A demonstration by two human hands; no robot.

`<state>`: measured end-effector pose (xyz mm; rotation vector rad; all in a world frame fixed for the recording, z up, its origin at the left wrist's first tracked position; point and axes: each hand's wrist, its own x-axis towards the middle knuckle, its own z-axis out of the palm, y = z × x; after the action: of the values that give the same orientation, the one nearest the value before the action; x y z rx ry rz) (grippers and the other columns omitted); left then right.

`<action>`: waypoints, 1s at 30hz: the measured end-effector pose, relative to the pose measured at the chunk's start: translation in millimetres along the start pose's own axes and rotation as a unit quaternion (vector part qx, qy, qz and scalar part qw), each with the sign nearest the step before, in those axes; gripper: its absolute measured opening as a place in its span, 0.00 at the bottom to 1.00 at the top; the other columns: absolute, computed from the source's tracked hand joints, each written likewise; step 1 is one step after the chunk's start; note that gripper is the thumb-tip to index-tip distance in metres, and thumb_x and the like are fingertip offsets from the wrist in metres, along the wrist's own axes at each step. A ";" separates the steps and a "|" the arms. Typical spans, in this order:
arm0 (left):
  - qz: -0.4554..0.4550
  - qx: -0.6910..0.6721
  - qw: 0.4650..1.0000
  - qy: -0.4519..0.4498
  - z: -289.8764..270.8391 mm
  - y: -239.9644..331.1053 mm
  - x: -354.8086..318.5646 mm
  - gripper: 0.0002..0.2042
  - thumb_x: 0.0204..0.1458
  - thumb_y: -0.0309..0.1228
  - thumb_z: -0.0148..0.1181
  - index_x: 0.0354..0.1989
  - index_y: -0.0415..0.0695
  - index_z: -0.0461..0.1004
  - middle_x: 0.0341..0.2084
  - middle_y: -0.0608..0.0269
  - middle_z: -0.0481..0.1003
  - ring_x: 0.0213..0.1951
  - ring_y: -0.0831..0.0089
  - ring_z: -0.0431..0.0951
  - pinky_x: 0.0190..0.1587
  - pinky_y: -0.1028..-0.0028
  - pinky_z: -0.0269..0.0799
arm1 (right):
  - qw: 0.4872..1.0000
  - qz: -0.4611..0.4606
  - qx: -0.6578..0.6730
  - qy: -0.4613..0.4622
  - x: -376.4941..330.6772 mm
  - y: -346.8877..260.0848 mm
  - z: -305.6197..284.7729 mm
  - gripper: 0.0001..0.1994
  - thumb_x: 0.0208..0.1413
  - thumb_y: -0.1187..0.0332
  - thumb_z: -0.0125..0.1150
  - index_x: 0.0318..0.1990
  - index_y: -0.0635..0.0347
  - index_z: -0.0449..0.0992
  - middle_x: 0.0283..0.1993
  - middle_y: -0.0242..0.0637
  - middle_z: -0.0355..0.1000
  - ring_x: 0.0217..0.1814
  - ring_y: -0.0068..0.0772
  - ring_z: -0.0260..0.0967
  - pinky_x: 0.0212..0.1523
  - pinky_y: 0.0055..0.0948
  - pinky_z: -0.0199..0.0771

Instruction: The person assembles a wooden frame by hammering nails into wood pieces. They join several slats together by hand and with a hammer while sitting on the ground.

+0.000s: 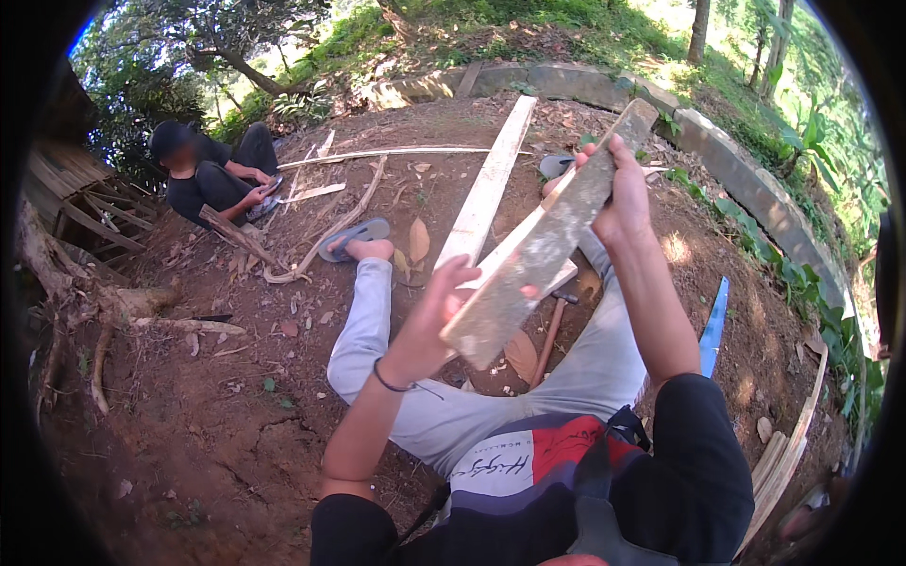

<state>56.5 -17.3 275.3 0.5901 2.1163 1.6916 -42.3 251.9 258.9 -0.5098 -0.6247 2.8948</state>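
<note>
A weathered grey board is held up in the middle of the frame, slanting from lower left to upper right above the person's lap. The left hand is wrapped around its lower end, thumb and fingers pinching the wood; the right hand is clenched around it near the upper end. The board looks rough and uncut, with no fresh marks showing, so any shaping seems barely begun.

Just below it, between the legs in light grey trousers, a hammer lies on the dirt, and a long pale plank runs up the centre. A blue blade-like tool lies on the ground at the right. In the upper left, another person in dark clothes sits among thin wood strips, busy with their own hands.
</note>
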 end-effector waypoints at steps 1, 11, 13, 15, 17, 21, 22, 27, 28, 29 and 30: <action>-0.025 -0.129 0.990 0.045 -22.4 0.8 -2.6 0.39 0.59 0.57 0.47 0.67 0.38 0.47 0.58 0.45 0.61 0.58 0.59 0.66 0.57 0.65 0.67 | 1.000 -0.002 0.003 -0.009 -20.5 11.9 13.8 0.14 0.66 0.57 0.47 0.41 0.60 0.65 0.34 0.35 0.70 0.33 0.30 0.70 0.41 0.37 0.77; -0.047 0.192 0.964 -0.176 -113.1 127.3 -47.0 0.53 0.36 0.52 0.74 0.67 0.36 0.51 0.60 0.42 0.61 0.55 0.60 0.70 0.53 0.67 0.67 | 0.968 0.039 0.002 -0.249 -125.9 61.6 44.9 0.17 0.68 0.64 0.43 0.57 0.59 0.49 0.57 0.45 0.63 0.58 0.42 0.66 0.59 0.48 0.70; -0.036 0.435 0.893 -0.108 -84.6 126.0 -30.9 0.54 0.35 0.49 0.75 0.67 0.36 0.50 0.60 0.41 0.62 0.57 0.59 0.70 0.54 0.66 0.67 | 0.956 0.041 -0.038 -0.287 -126.0 73.7 43.1 0.19 0.67 0.62 0.46 0.57 0.60 0.49 0.58 0.46 0.62 0.55 0.38 0.68 0.55 0.43 0.72; 0.049 0.593 0.803 -0.045 -54.8 125.9 -11.2 0.42 0.40 0.44 0.72 0.62 0.39 0.58 0.48 0.39 0.71 0.48 0.50 0.75 0.46 0.63 0.71 | 0.945 0.042 -0.163 -0.281 -127.7 81.7 53.1 0.20 0.66 0.62 0.47 0.57 0.61 0.51 0.57 0.45 0.65 0.53 0.34 0.69 0.53 0.38 0.72; -0.019 0.649 0.760 0.032 -46.0 117.7 7.1 0.33 0.43 0.42 0.69 0.56 0.40 0.64 0.40 0.40 0.75 0.42 0.47 0.77 0.41 0.61 0.72 | 0.919 -0.023 -0.268 -0.287 -123.5 85.3 52.3 0.20 0.64 0.63 0.49 0.55 0.65 0.54 0.51 0.46 0.69 0.48 0.33 0.72 0.48 0.35 0.73; 0.049 0.636 0.766 0.088 -81.2 106.8 23.5 0.19 0.47 0.36 0.66 0.44 0.40 0.71 0.29 0.46 0.76 0.34 0.47 0.77 0.35 0.62 0.71 | 0.830 -0.252 -0.400 -0.296 -103.3 86.6 12.4 0.12 0.56 0.72 0.55 0.44 0.71 0.69 0.37 0.48 0.77 0.37 0.39 0.77 0.40 0.35 0.74; 0.057 0.634 0.766 0.087 -88.7 109.4 21.3 0.17 0.47 0.34 0.65 0.42 0.39 0.71 0.29 0.47 0.76 0.34 0.48 0.77 0.36 0.64 0.71 | 0.808 -0.325 -0.420 -0.255 -101.5 78.5 -5.6 0.10 0.54 0.74 0.55 0.42 0.70 0.71 0.37 0.45 0.77 0.36 0.39 0.76 0.40 0.35 0.73; 0.047 0.613 0.786 0.062 -100.3 118.0 34.7 0.15 0.49 0.32 0.64 0.43 0.39 0.71 0.31 0.50 0.78 0.34 0.52 0.78 0.37 0.69 0.71 | 0.570 -0.585 -0.575 -0.052 -7.4 29.2 -95.6 0.31 0.46 0.64 0.68 0.57 0.60 0.62 0.51 0.44 0.64 0.53 0.44 0.62 0.54 0.41 0.59; 0.028 0.606 0.794 0.047 -100.3 119.9 37.8 0.17 0.49 0.32 0.64 0.45 0.40 0.72 0.32 0.49 0.78 0.35 0.52 0.78 0.39 0.68 0.71 | 0.614 -0.518 -0.584 -0.112 3.3 25.8 -102.1 0.32 0.46 0.62 0.68 0.58 0.61 0.62 0.52 0.45 0.64 0.55 0.45 0.62 0.56 0.41 0.60; 0.026 0.604 0.795 0.039 -97.2 121.2 39.6 0.17 0.49 0.33 0.64 0.46 0.40 0.72 0.32 0.49 0.78 0.35 0.53 0.78 0.39 0.68 0.71 | 0.651 -0.448 -0.588 -0.171 15.0 24.0 -107.8 0.33 0.47 0.60 0.67 0.59 0.62 0.62 0.54 0.47 0.65 0.58 0.45 0.63 0.58 0.40 0.60; 0.024 0.602 0.797 0.032 -92.0 123.4 42.0 0.17 0.49 0.33 0.64 0.46 0.40 0.72 0.32 0.50 0.78 0.35 0.54 0.78 0.39 0.68 0.71 | 0.641 -0.429 -0.603 -0.204 30.7 23.4 -115.0 0.32 0.48 0.61 0.67 0.58 0.62 0.62 0.53 0.47 0.67 0.57 0.44 0.64 0.57 0.39 0.62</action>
<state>-15.8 -46.8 414.5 0.8782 3.0517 0.1182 -31.7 280.1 141.4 0.3563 -2.1094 1.3100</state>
